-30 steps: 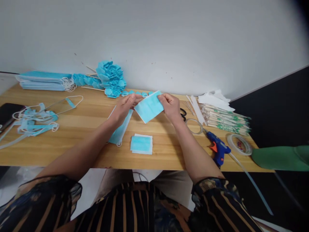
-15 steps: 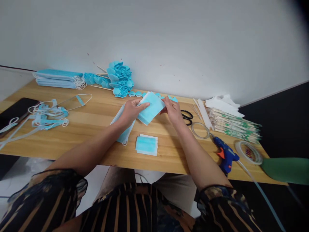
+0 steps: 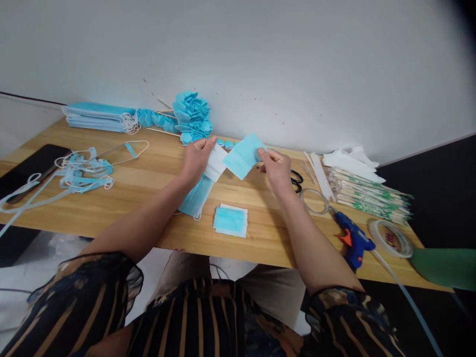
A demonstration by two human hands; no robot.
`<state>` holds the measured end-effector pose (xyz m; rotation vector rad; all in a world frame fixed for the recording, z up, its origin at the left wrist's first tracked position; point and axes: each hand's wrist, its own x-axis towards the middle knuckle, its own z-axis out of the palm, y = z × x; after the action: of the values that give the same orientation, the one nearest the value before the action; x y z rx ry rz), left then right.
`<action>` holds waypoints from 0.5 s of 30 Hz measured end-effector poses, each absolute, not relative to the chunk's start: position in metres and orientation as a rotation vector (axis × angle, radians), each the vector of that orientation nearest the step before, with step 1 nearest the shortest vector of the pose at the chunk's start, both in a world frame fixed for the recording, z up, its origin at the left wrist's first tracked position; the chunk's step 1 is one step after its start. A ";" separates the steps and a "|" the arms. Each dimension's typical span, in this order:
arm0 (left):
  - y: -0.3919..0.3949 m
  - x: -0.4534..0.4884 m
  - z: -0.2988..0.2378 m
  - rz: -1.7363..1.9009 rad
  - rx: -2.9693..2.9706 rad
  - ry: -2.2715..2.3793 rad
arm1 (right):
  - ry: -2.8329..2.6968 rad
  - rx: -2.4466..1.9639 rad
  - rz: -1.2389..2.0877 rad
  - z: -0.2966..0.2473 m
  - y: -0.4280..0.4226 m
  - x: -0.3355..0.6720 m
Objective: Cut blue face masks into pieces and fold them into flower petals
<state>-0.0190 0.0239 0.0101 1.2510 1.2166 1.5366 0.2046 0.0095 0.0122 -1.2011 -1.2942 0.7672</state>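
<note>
Pinched in my right hand (image 3: 274,166) is a blue fabric sheet (image 3: 243,154), held up by its right edge above the table. My left hand (image 3: 199,157) is closed on a white fabric sheet (image 3: 215,163), just left of the blue one. Whether the two sheets still touch at their near corners I cannot tell. Under my left hand a blue face mask (image 3: 197,197) with ear loops lies on the wood, partly covered. Closer to me rests a small stack of blue and white fabric pieces (image 3: 230,220).
Blue fabric flowers (image 3: 193,116) on sticks and a stack of masks (image 3: 100,116) line the back. Cut mask straps (image 3: 85,171) and a phone (image 3: 33,166) lie left. Rightward are black-handled scissors (image 3: 296,181), a blue glue gun (image 3: 353,238), a tape roll (image 3: 390,239) and wrapped sticks (image 3: 368,193).
The layered piece has come apart: my right hand has drawn the blue sheet up and right, while my left hand keeps the white sheet. The view has shifted slightly.
</note>
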 end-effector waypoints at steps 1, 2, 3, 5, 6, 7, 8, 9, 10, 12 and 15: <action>0.027 -0.023 0.009 1.540 1.253 1.233 | -1.251 -1.210 0.745 0.012 0.011 0.207; 0.030 -0.027 0.007 1.529 1.258 1.253 | -1.210 -1.216 0.729 0.013 0.013 0.208; 0.033 -0.030 0.005 1.505 1.270 1.273 | -1.173 -1.222 0.718 0.013 0.014 0.210; 0.037 -0.033 0.002 1.451 1.301 1.300 | -1.122 -1.235 0.709 0.015 0.015 0.212; 0.037 -0.033 0.002 1.437 1.317 1.301 | -1.107 -1.239 0.705 0.015 0.015 0.213; 0.037 -0.032 0.002 1.439 1.328 1.292 | -1.098 -1.241 0.702 0.016 0.015 0.213; 0.035 -0.030 0.004 1.455 1.330 1.271 | -1.091 -1.239 0.697 0.017 0.015 0.213; 0.033 -0.028 0.006 1.476 1.321 1.241 | -1.088 -1.235 0.693 0.017 0.014 0.213; 0.030 -0.026 0.009 1.488 1.306 1.208 | -1.085 -1.232 0.687 0.017 0.014 0.214; 0.025 -0.021 0.016 1.462 1.295 1.145 | -1.082 -1.234 0.672 0.016 0.015 0.215; 0.017 -0.017 0.025 1.347 1.454 1.134 | -1.075 -1.237 0.647 0.014 0.016 0.215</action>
<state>-0.0169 0.0174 0.0247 1.4541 1.1335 1.3465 0.2155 0.0163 0.0141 -1.2367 -1.0750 0.6466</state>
